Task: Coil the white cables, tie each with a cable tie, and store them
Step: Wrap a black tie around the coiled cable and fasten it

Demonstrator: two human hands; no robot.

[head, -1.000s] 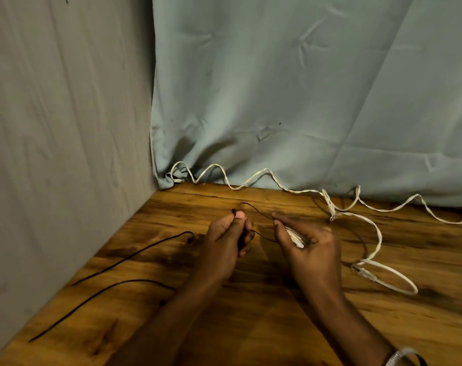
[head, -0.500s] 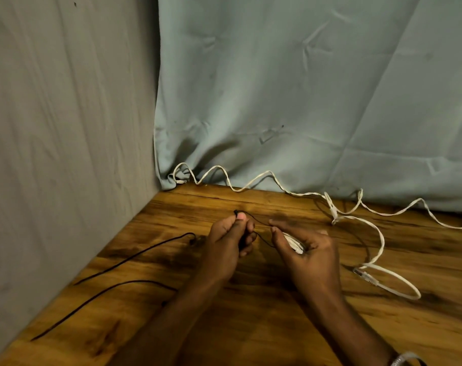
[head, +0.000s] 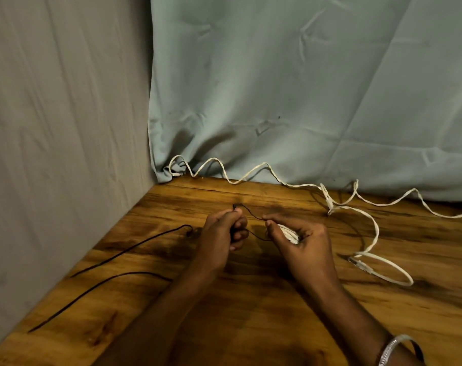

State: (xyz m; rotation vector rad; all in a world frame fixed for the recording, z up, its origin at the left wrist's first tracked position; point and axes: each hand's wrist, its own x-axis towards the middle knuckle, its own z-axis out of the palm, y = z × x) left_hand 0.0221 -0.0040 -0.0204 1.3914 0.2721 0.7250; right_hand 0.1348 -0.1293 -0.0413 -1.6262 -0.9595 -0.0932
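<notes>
inside right hand (head: pixel 301 241) grip, coiled white cable (head: pixel 290 233), black tie (head: pixel 251 215) pinched

No legible text, label, brand, number or sign anywhere

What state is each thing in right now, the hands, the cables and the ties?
Left hand: pinching the head end of a black cable tie.
Right hand: holding a small white cable coil, fingertips pinching the tie's strap.
Black cable tie: looped between both hands, not yet cinched.
Loose white cable: uncoiled, trailing along the wooden table by the curtain.
Spare black cable ties: two lying loose and flat, unused.
</notes>
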